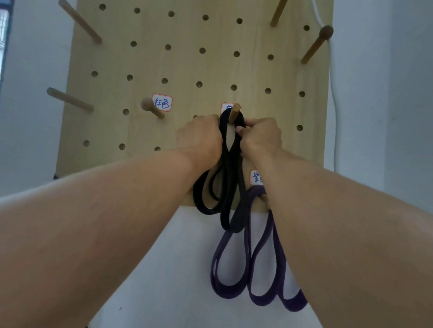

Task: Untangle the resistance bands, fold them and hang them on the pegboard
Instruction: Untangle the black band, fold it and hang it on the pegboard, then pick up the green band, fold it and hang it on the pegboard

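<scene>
On the pale wooden pegboard (145, 61), a bare round-headed wooden peg (151, 108) beside a handwritten label (162, 102) stands free to the left, near the left hand (199, 137), which grips the folded black rubber resistance band (225, 169) just left of the middle wooden peg (234, 114). The band's top loops sit around that peg and its long axis hangs straight down toward the board's lower edge, with both hands touching it and about equally near. The right hand (260, 138) pinches the loops from the right, while the folded purple rubber band (250, 256) hangs past the lower edge, leaving little room there.
</scene>
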Tool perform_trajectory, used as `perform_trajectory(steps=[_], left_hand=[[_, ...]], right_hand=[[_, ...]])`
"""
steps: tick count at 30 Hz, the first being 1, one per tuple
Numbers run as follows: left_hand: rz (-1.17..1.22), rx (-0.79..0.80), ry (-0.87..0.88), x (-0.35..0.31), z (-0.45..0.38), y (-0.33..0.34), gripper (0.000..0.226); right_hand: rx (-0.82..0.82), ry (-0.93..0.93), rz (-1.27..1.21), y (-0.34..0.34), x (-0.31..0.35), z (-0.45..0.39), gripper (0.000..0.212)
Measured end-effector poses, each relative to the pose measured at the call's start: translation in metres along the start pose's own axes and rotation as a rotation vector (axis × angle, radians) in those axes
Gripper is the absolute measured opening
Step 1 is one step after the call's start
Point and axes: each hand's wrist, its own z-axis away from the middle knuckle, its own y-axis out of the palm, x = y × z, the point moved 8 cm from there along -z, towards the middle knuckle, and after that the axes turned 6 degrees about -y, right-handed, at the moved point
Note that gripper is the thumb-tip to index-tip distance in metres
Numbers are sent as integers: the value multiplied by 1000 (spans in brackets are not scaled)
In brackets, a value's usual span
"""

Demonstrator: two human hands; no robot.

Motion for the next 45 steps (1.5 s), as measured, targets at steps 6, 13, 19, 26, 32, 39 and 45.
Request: perform_trajectory(steps=[6, 13, 19, 26, 32, 39, 45], left_hand=[[111, 154, 145, 10, 36, 0, 37], [288, -16, 256, 40, 129, -35, 61], [266, -17, 205, 113, 238, -58, 63], [56, 506, -85, 255, 440, -1, 70], [-141, 944, -299, 347, 568, 21, 74], [-288, 1325, -463, 407, 639, 55, 76], [-267, 1478, -403, 401, 650, 104, 80]], right_hand=[[-13, -56, -30, 4, -15, 63, 24], [-67, -324, -22, 2, 32, 148, 39], [198, -389, -49, 32, 35, 252, 45], [778, -215, 33, 114, -34, 448, 46], [1216, 9, 98, 168, -94, 611, 51], [1527, 206, 183, 199, -161, 734, 52], [1727, 407, 274, 207, -236, 828, 40]])
